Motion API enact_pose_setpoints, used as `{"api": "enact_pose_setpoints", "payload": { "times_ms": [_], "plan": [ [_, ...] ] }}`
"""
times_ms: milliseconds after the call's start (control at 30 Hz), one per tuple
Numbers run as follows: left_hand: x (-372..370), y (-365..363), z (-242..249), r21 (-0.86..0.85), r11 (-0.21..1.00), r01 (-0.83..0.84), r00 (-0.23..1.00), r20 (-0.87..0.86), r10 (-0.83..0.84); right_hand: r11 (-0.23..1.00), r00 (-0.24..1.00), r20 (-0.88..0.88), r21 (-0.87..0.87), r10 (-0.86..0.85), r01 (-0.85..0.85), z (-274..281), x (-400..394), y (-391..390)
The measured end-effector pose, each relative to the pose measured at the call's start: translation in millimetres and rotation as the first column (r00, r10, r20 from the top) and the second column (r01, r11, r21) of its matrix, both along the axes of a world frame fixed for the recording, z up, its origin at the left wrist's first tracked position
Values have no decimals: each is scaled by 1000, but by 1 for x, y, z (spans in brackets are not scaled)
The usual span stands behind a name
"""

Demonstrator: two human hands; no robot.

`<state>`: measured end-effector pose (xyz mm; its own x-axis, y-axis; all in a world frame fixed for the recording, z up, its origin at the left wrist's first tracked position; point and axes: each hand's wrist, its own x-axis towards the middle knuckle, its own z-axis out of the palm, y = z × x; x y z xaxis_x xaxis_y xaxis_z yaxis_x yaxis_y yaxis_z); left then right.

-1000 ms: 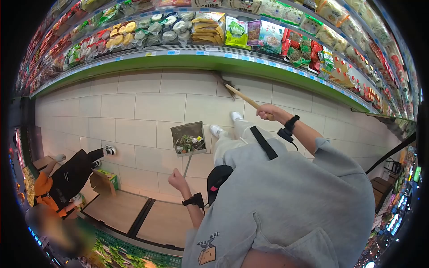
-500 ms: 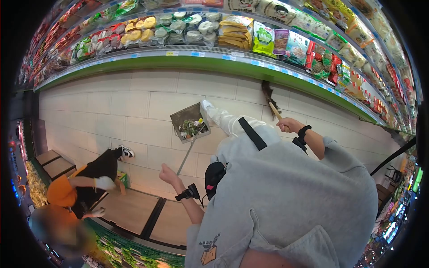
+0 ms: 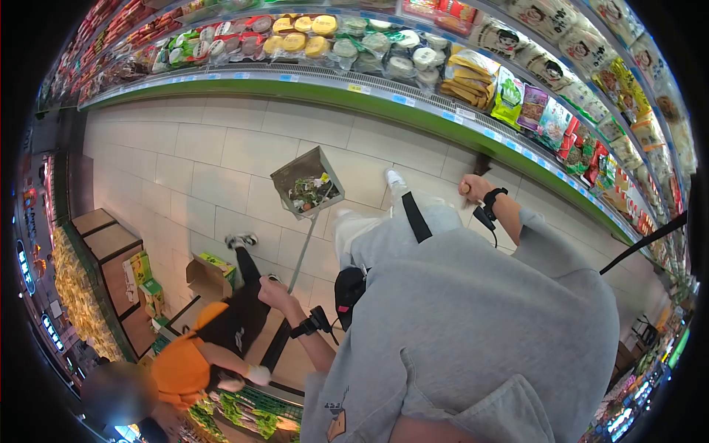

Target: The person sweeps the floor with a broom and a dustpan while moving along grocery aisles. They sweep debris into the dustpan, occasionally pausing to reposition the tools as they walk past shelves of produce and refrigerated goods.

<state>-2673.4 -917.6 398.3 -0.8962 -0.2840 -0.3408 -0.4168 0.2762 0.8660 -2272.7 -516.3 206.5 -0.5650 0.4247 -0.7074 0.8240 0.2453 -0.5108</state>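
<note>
My left hand (image 3: pixel 276 293) is closed around the long thin handle (image 3: pixel 303 249) of a dustpan. At the far end of the handle is the grey dustpan (image 3: pixel 334 201), resting on the floor ahead of my feet. Leafy scraps and bits of litter (image 3: pixel 310 193) lie inside it. My right hand (image 3: pixel 473 190) grips a broom, whose wooden stick end (image 3: pixel 464 189) shows at the fist. Dark bristles (image 3: pixel 481 162) stick out beyond that hand, close to the base of the shelf; the rest of the broom is hidden.
A refrigerated shelf (image 3: pixel 413 103) of packaged food curves along the far side. At lower left a person in an orange top (image 3: pixel 179 371) stands near vegetable displays (image 3: pixel 247 417). An opened cardboard box (image 3: pixel 209 277) sits on the floor behind them, beside wooden-panelled stands (image 3: pixel 122 260).
My view has turned and I have stepped forward along the aisle. The broom is more upright beneath my right hand. The person in orange now appears closer to my left hand.
</note>
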Motion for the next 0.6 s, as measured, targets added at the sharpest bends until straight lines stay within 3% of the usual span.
{"api": "enact_pose_setpoints", "payload": {
  "times_ms": [33, 67, 167, 200, 233, 267, 300, 333, 367, 433, 500, 533, 567, 600],
  "plan": [
    [-13, -2, 2, 2, 1000, 4, 1000, 4, -4, 1000, 1000, 4, 2, -4, 4, -29, -8, -4],
    [-26, -3, 1, -30, 1000, -4, 1000, -11, 4, 996, 983, -184, -91, -29, 13, -33, -34, -9],
    [-74, -13, -9, -71, 997, 37, 999, -21, -39, 973, 891, -389, 100, 232, -209, -2, -103, -33],
    [-93, -18, -14, -105, 994, 30, 1000, -3, -31, 981, 846, -499, 55, 190, -188, -15, -128, -47],
    [-112, -26, -20, -140, 990, 26, 1000, 15, -24, 820, 912, -265, -560, -315, 120, -17, -167, -64],
    [-132, -40, -33, -154, 986, 69, 998, 9, -68, 304, 673, 231, -757, -703, 578, -17, -206, -81],
    [-153, -52, -44, -150, 985, 87, 996, 16, -86, 375, 722, 175, -760, -669, 531, -17, -240, -94],
    [-172, -64, -55, -303, 944, 134, 989, -15, -145, 441, 764, 125, -753, -633, 489, -15, -268, -102],
    [-186, -72, -62, -444, 880, 167, 978, -36, -204, 440, 747, 191, -706, -637, 556, -9, -303, -112],
    [-216, -87, -65, -378, 903, 207, 973, -21, -231, 528, 822, 193, -683, -537, 505, 1, -352, -118],
    [-248, -99, -70, -320, 918, 235, 967, -14, -253, 527, 845, 183, -710, -503, 467, -33, -380, -118],
    [-264, -108, -72, -323, 911, 255, 962, -7, -272, 918, 885, -420, -396, -201, 21, -24, -380, -114],
    [-277, -114, -74, -327, 904, 274, 957, -3, -291, 938, 607, -719, 209, 339, -276, -5, -378, -111],
    [-287, -116, -72, -324, 903, 282, 955, 1, -298, 897, 888, -435, -437, -148, -64, 7, -380, -112]
  ]
}}
